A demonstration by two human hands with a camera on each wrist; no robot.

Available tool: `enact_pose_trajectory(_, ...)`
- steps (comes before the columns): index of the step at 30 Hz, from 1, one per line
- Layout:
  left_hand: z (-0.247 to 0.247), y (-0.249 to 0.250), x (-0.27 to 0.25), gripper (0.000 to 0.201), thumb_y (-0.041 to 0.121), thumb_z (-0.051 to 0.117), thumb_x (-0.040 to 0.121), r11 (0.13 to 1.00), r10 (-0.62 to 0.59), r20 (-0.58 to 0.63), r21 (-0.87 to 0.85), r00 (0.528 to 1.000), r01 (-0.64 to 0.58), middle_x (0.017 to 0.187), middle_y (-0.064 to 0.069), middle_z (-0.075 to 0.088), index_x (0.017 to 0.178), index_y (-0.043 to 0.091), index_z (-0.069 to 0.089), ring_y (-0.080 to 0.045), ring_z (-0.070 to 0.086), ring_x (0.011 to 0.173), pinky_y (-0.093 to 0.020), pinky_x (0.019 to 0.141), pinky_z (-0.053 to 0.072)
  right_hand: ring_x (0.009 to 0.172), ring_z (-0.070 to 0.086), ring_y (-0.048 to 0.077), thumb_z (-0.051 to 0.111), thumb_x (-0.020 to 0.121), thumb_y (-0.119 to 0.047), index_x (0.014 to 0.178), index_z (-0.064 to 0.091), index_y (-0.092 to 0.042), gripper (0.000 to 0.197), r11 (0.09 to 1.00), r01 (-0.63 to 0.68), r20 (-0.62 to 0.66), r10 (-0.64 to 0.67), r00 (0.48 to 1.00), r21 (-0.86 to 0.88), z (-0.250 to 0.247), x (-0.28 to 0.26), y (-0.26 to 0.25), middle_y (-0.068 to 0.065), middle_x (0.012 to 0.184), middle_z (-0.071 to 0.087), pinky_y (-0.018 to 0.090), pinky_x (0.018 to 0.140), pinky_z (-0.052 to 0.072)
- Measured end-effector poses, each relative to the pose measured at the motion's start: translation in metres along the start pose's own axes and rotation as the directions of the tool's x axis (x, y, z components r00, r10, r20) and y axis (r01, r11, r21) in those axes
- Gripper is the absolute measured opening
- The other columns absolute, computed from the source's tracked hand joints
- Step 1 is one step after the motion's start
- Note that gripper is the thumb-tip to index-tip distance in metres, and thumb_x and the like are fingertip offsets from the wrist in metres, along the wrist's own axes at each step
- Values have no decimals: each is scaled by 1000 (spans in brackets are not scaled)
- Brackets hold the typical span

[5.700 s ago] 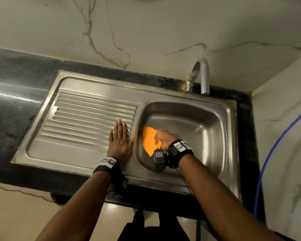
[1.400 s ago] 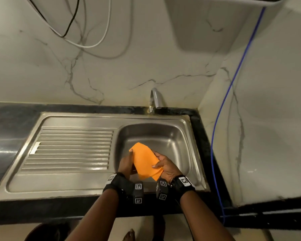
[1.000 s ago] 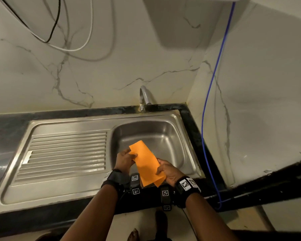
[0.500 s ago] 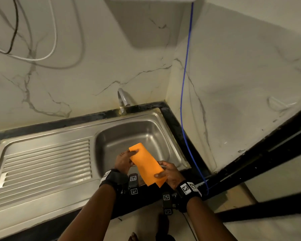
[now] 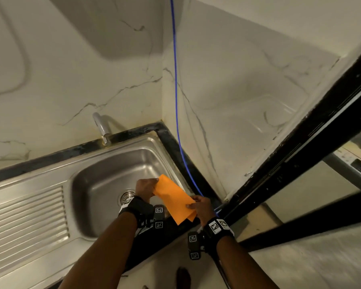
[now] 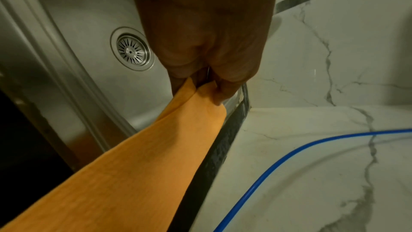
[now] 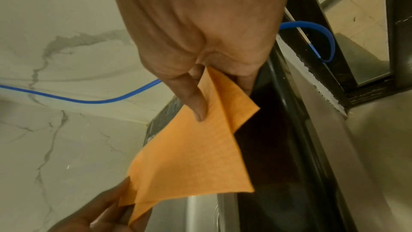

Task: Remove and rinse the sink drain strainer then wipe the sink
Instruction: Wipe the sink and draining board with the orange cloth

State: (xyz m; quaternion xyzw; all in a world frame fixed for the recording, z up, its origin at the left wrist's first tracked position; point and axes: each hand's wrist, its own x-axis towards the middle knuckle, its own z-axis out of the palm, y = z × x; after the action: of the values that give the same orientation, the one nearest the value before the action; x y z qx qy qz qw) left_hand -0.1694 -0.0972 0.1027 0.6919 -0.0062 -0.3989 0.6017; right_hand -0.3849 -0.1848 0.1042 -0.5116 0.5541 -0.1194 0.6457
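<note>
Drain strainer sits in the sink, just below both hands.

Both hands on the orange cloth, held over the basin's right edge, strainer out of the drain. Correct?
Not quite: the strainer sits in the drain, as the left wrist view shows. The rest holds: left hand and right hand both pinch the orange cloth over the basin's right edge.
</note>
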Motion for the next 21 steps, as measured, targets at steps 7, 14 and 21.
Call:
enact_pose_trajectory(7, 46, 7, 24, 21, -5, 56, 96, 939, 104, 267, 290, 958, -183, 73, -1, 64, 104, 4, 74, -4, 59, 58, -21, 61, 49, 99, 62, 30, 61, 81, 6, 115, 71, -3, 36, 989, 115, -210, -133, 969, -96, -28, 9, 4, 7, 99, 66, 33, 79, 44)
enact_pose_trajectory(14, 79, -10, 61, 43, 3, 67, 83, 882, 71, 394, 405, 916, -242, 69, -5, 61, 100, 39, 81, -24, 53, 71, -46, 69, 48, 88, 65, 28, 70, 81, -2, 110, 73, -9, 30, 984, 77, -313, -125, 942, -163, -62, 28, 10, 0, 87, 69, 46, 86, 56)
enact_pose_trajectory(21, 99, -4, 59, 28, -2, 75, 84, 903, 113, 298, 367, 948, -223, 94, -22, 76, 109, 11, 79, -28, 70, 82, -54, 87, 61, 89, 60, 18, 73, 83, -7, 113, 75, -13, 31, 957, 90, -402, -201, 893, -277, -60, 33, 16, -2, 95, 66, 35, 83, 52)
